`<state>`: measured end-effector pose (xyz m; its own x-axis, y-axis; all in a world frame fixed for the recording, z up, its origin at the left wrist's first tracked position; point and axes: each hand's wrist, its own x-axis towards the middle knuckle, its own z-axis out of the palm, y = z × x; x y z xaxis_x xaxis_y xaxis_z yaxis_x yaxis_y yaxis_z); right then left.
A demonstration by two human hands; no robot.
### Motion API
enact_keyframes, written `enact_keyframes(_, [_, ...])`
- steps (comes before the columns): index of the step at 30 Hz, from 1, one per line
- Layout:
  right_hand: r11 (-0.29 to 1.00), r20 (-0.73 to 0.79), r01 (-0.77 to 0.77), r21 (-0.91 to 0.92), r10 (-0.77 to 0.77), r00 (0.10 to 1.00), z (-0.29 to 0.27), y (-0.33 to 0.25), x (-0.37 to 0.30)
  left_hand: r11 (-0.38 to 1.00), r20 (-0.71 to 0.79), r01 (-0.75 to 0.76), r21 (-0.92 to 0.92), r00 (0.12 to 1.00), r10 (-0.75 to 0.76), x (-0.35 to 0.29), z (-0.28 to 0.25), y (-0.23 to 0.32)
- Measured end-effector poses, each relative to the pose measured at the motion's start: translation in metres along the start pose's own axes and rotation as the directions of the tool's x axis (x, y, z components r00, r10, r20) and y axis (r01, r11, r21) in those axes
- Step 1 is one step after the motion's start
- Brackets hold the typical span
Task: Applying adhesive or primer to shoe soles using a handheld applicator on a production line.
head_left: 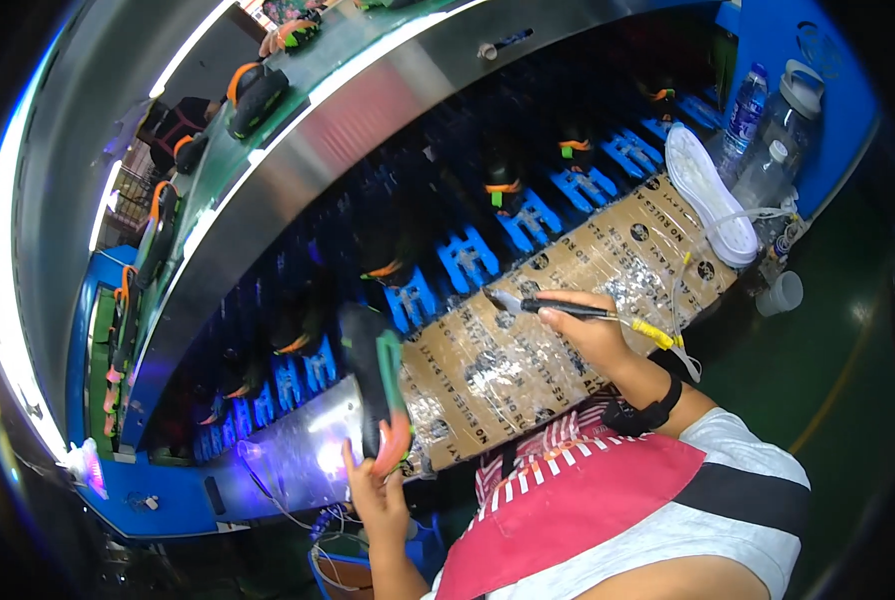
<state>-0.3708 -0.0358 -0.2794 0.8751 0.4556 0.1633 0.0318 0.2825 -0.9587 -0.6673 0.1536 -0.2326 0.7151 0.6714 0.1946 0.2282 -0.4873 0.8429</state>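
Red apron cloth (578, 505), matte and lightly creased, lies nearest the camera. Left hand (376, 495) grips the orange end of a dark, green-trimmed shoe (370, 385), held above the tabletop (498, 375); blur softens its far end. Right hand (590, 325) is closed around a slim black tool (543, 305) with a flat tip and a yellow fitting (651, 333) behind. Glossy, brown, printed film covers much of the tabletop. Farther right: a white moulded sole (706, 185), a purple-labelled transparent bottle (746, 112), contents indistinct, and a translucent cup (784, 291). Blue brackets (468, 260) recede into shadow, where dark shoes (503, 188) are only partly discernible.
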Motion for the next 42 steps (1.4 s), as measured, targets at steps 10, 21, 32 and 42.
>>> enact_keyframes(10, [0.992,-0.008,-0.052,-0.113,0.051,0.999,-0.015,0.007,-0.013,0.915,0.292,0.394,-0.090,0.888,-0.354,-0.008,0.021,-0.016])
enact_keyframes(21, [0.992,-0.054,-0.097,-0.081,0.093,0.994,-0.018,0.014,-0.012,0.758,0.372,0.622,0.197,0.668,-0.645,0.019,-0.024,0.065])
enact_keyframes(32, [0.991,-0.070,-0.113,-0.075,0.108,0.992,-0.027,0.014,-0.005,0.299,0.214,0.457,-0.838,0.778,-0.590,-0.059,0.073,0.012])
enact_keyframes(42, [0.996,0.011,-0.070,-0.062,0.071,0.997,-0.010,-0.003,-0.028,-0.318,0.599,0.509,-0.800,0.655,-0.461,0.001,0.124,-0.043])
